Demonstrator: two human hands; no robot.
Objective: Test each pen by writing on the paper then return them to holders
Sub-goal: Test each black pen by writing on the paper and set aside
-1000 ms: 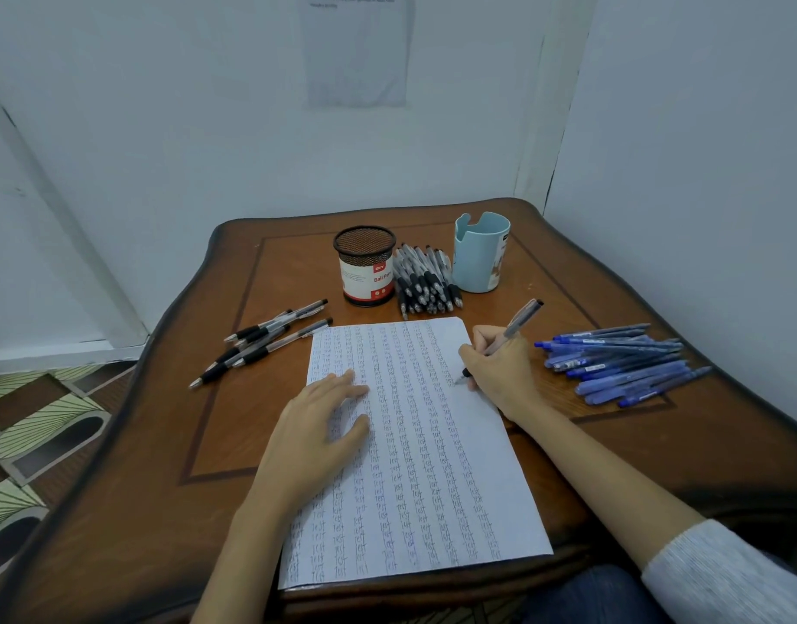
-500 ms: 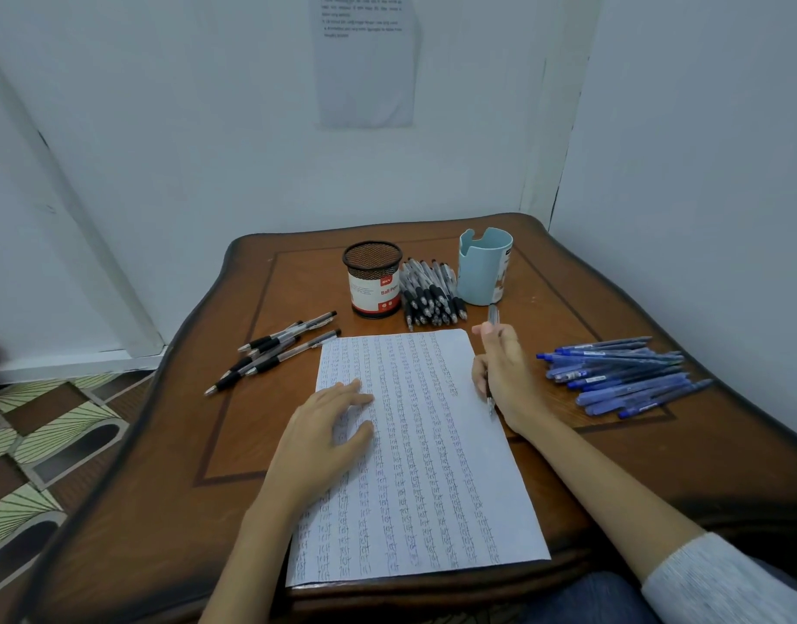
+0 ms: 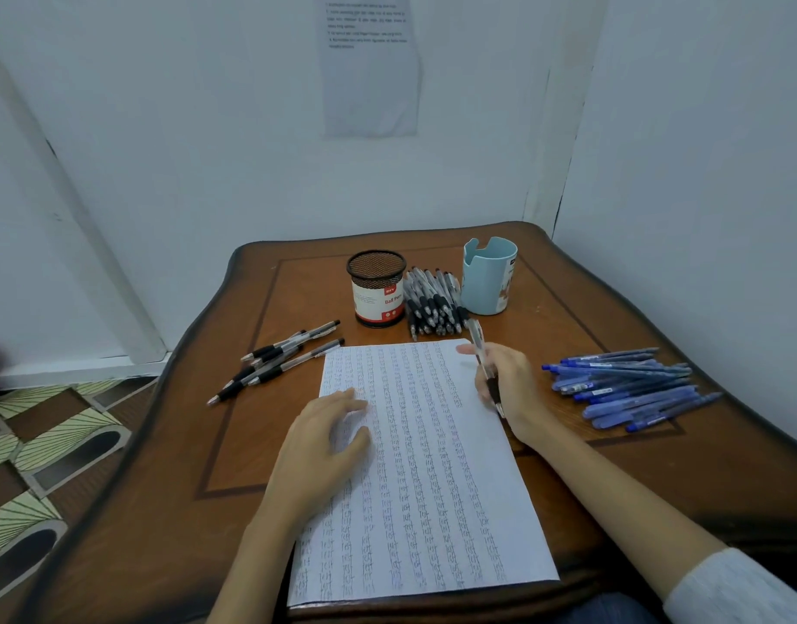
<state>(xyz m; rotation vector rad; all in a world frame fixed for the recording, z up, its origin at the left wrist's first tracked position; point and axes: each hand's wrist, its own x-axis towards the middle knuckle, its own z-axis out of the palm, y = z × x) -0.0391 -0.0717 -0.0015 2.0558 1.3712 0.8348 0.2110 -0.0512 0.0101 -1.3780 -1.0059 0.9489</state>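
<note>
One pen (image 3: 477,342) is sitting in the right grip (image 3: 507,380), fingers curling round its barrel, long axis running away from the wrist: tip at the right edge of the paper (image 3: 432,488), back end pointing beyond the grip toward the blue holder (image 3: 489,277). The mesh holder (image 3: 376,286) is standing beyond and leftward. The left grip (image 3: 324,439) is lying flat on the paper, farther from both.

A glossy brown wooden table with a dark inlaid border (image 3: 171,511) fills the lower centre, pale white walls (image 3: 185,150) meet behind it, a white printed sheet (image 3: 371,78) hangs at upper centre, and green-and-brown patterned floor tiles (image 3: 36,466) show at lower left.
</note>
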